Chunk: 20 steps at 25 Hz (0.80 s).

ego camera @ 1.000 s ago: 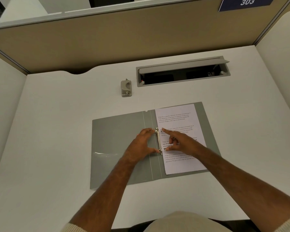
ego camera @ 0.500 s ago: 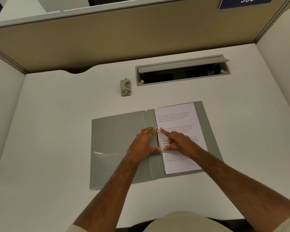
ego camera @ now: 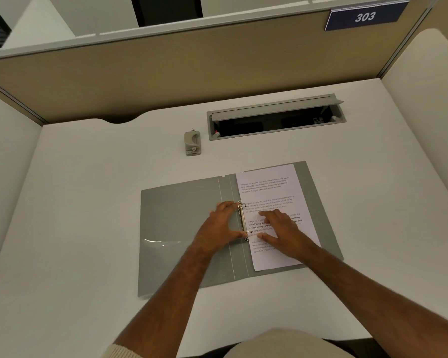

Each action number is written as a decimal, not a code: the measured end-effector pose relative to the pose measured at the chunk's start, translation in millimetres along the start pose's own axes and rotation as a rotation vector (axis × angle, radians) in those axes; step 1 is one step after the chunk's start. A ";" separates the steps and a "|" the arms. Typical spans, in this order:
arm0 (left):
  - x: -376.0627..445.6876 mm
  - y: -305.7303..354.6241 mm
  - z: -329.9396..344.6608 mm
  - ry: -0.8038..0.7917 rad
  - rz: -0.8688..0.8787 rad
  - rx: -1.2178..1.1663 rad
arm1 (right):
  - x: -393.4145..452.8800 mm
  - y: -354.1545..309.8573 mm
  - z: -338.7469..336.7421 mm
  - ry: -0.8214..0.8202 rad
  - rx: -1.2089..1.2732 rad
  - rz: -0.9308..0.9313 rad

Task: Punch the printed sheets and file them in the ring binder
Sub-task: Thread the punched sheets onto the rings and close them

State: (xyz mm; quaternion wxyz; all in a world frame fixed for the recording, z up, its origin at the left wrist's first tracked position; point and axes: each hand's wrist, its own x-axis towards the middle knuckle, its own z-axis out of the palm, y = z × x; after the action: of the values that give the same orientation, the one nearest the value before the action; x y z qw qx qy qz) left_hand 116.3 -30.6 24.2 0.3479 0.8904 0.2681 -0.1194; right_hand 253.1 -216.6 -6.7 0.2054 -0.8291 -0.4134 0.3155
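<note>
A grey ring binder lies open on the white desk. The printed sheets rest on its right half, with their left edge at the metal ring mechanism. My left hand spans that mechanism, with fingertips at the upper ring and the thumb at the lower ring. My right hand lies on the sheets just right of the rings, fingers stretched out and pressing the paper down. A small grey hole punch stands apart, behind the binder.
A recessed cable tray with a raised lid sits in the desk behind the binder. Beige partition walls close off the back and both sides. A sign reading 303 hangs at the upper right.
My right index finger has left the upper ring, and the hand has drawn back to lie flatter on the sheets. My left hand has stayed on the ring mechanism.
</note>
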 end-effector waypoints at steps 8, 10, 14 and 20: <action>-0.7 -2.4 1.9 0.008 0.022 -0.032 | -54.0 20.5 8.1 0.283 -0.099 0.165; -0.6 -3.0 2.9 0.014 0.027 -0.041 | -64.8 26.3 9.6 0.317 -0.102 0.252; -1.2 -2.5 6.5 0.032 0.018 -0.061 | -80.5 38.9 17.4 0.269 -0.105 0.399; -1.7 -2.9 7.1 0.043 0.036 -0.076 | -86.0 38.6 22.4 0.217 -0.099 0.395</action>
State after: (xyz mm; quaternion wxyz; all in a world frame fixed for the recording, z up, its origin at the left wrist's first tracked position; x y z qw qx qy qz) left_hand 113.1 -34.3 18.1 0.3777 0.8837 0.2636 -0.0834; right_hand 219.6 -307.0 -15.6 0.1420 -0.9320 -0.2335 0.2381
